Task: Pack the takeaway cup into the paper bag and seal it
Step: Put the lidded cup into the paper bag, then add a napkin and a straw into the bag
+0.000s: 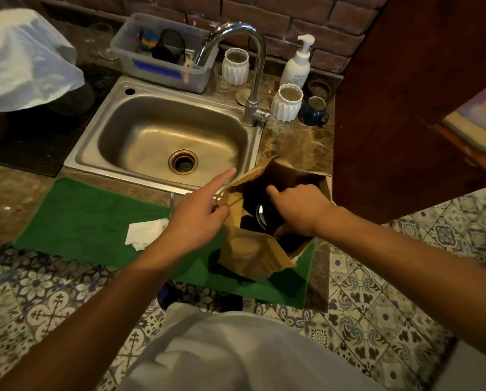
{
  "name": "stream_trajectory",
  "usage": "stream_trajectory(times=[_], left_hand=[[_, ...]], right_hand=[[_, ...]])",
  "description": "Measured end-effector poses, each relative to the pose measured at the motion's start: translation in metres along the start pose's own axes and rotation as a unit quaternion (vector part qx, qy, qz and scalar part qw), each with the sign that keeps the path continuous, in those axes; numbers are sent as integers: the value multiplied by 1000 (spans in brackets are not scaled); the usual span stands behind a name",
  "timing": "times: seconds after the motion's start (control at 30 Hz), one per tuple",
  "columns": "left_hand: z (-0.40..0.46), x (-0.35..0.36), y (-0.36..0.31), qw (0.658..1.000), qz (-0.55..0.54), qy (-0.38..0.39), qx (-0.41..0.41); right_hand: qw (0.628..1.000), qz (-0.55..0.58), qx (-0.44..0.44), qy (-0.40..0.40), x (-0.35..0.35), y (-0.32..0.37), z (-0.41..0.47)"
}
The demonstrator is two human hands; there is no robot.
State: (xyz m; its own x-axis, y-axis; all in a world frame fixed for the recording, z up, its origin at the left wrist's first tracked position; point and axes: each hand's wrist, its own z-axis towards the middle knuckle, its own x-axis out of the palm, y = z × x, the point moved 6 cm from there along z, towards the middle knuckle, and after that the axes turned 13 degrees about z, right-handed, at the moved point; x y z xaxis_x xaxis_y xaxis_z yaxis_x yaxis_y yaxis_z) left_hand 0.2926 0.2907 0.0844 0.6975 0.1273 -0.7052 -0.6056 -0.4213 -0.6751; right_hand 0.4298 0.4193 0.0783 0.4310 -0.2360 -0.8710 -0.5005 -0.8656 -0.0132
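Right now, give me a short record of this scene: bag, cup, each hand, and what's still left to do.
bag: brown paper bag, open, standing on the green mat
cup: dark lid visible inside the bag
left hand: pinching the bag's left rim, forefinger extended
right hand: reaching into the bag's mouth
remaining: bag not yet sealed

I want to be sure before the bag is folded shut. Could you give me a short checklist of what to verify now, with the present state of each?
1. Cup inside the paper bag: ok, a glossy round lid shows deep in the opening.
2. Cup upright: cannot tell, too dark inside.
3. Bag mouth held open: ok, left hand grips the left edge at the handles.
4. Right hand clear of the opening: not ok, it is at the mouth.
5. Bag on steady ground: ok, it stands on the green mat.
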Motion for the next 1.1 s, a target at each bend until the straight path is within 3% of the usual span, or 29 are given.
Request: stream_trajectory(times=[0.23, 0.43, 0.5, 0.63, 0.73, 0.93, 1.1], left_hand=[[-5, 13, 8, 997, -42, 61, 7], [-18, 18, 3, 990, -112, 86, -15], [-26, 15, 6, 984, -143, 101, -22], [-47, -2, 23, 978, -175, 115, -18], [-58, -23, 51, 979, -185, 81, -27], [-65, -53, 157, 979, -174, -29, -102], [-60, -60, 219, 988, -41, -91, -120]], right_hand=[[999, 24, -3, -27, 1, -3, -16], [985, 127, -10, -118, -56, -1, -63], [969, 184, -7, -167, -82, -5, -84], [897, 331, -38, -291, -122, 10, -112], [886, 324, -78, -321, -129, 54, -110], [914, 301, -85, -257, -121, 137, -61], [931, 331, -36, -149, -67, 199, 8]])
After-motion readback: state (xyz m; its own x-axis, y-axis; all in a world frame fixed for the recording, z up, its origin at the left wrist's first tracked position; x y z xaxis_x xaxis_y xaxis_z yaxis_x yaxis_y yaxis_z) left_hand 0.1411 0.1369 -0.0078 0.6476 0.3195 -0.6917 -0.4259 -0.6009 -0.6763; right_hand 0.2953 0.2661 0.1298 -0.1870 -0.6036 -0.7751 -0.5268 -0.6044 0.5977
